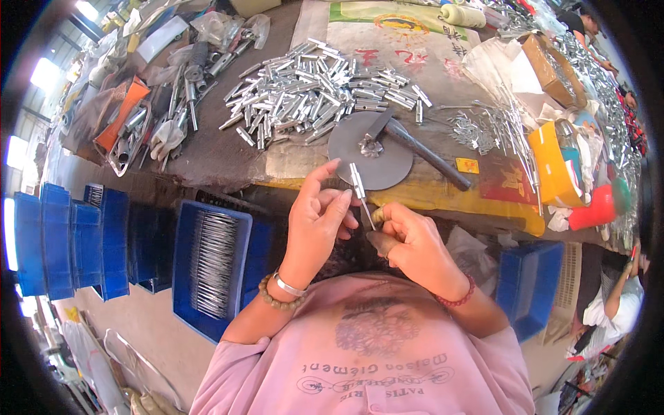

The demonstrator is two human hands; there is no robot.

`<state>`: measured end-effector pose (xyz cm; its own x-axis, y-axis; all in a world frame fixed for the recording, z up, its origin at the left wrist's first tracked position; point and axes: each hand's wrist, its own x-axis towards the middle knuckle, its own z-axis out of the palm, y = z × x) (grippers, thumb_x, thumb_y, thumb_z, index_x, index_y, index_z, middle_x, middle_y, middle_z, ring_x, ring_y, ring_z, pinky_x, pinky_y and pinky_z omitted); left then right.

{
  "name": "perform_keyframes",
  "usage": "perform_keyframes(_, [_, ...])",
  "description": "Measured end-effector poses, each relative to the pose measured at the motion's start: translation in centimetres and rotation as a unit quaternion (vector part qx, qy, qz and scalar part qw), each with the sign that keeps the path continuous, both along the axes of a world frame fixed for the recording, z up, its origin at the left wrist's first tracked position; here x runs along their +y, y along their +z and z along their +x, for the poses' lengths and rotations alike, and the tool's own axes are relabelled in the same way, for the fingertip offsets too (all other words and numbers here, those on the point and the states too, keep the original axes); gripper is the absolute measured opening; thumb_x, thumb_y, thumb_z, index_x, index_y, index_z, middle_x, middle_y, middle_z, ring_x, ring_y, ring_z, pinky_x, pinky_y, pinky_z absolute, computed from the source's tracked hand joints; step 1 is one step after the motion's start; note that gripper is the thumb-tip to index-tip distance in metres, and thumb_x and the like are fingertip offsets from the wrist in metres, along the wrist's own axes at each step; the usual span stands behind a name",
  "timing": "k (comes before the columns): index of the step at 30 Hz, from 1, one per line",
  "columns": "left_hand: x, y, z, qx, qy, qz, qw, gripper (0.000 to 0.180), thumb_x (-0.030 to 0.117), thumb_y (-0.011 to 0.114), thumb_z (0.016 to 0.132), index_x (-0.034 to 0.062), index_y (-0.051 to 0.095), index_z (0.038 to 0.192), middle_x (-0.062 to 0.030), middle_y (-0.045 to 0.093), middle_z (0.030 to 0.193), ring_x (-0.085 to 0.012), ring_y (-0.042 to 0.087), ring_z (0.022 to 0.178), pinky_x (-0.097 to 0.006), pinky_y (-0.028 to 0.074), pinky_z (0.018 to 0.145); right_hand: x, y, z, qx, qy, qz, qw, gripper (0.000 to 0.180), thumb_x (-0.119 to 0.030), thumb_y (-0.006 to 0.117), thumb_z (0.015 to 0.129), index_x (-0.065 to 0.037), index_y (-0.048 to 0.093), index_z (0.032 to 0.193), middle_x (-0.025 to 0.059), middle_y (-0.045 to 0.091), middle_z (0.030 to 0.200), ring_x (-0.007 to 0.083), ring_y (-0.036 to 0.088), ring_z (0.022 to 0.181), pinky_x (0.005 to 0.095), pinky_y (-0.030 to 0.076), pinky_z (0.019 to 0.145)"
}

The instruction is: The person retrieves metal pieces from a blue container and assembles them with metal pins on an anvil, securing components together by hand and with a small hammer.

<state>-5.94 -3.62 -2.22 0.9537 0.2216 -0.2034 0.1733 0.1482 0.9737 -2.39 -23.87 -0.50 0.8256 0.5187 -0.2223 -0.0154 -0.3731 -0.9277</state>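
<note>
In front of my chest, my right hand (409, 242) pinches a thin metal rod (369, 214) between thumb and forefinger; both fingertips wear tan covers. At the rod's upper end is a short silver metal tube (357, 178), tilted up and away. My left hand (321, 218) is close beside the tube, forefinger stretched out and thumb apart from it, the other fingers loosely curled. Whether those fingers touch the tube is hard to tell. Just beyond lies a round grey metal plate (373, 166), with a hammer (425, 153) resting across it. Behind the plate spreads a heap of similar tubes (297, 90).
Thin rods (515, 138) and small metal pieces (472, 131) lie to the right, near a yellow box (553, 162) and a red container (591, 207). Tools and scraps clutter the left. A blue crate (249, 238) of metal parts and another blue crate (527, 287) flank me.
</note>
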Motion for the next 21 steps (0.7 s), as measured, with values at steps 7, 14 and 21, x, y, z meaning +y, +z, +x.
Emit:
perform_keyframes(7, [1.0,-0.7,-0.7,-0.023,0.019,-0.058,0.998,0.064,0.011,0.08,0.101,0.0073,0.051,0.157,-0.0012,0.073,0.099,-0.0046,0.061,0.074,-0.021,0.049,0.06,2.7,-0.1,-1.8,-0.121,0.01,-0.031,0.992,0.025,-0.004,0.079,0.095,-0.004,0.066,0.116,0.0168,0.067,0.079,0.03,0.067,0.067,0.0414,0.053,0.065])
perform_keyframes(14, [10.2,-5.3,-6.1,-0.1,0.182,0.069,0.976,0.054,0.009,0.08,0.1,0.0055,0.055,0.148,-0.0037,0.072,0.099,-0.01,0.068,0.087,-0.025,0.054,0.075,1.6,-1.7,-1.2,0.019,0.053,0.003,0.998,0.039,-0.011,0.074,0.107,-0.003,0.063,0.144,0.0051,0.071,0.105,0.009,0.065,0.089,0.0267,0.057,0.078])
perform_keyframes(21, [24.6,-19.7,-23.8,0.161,0.447,0.307,0.825,0.053,0.013,0.086,0.088,0.0044,0.065,0.137,-0.0123,0.077,0.1,-0.0211,0.073,0.089,-0.037,0.059,0.08,1.3,-3.4,-0.2,0.054,0.093,-0.053,0.993,0.039,-0.012,0.072,0.109,-0.003,0.063,0.145,0.0027,0.068,0.104,0.0069,0.063,0.082,0.0228,0.055,0.071])
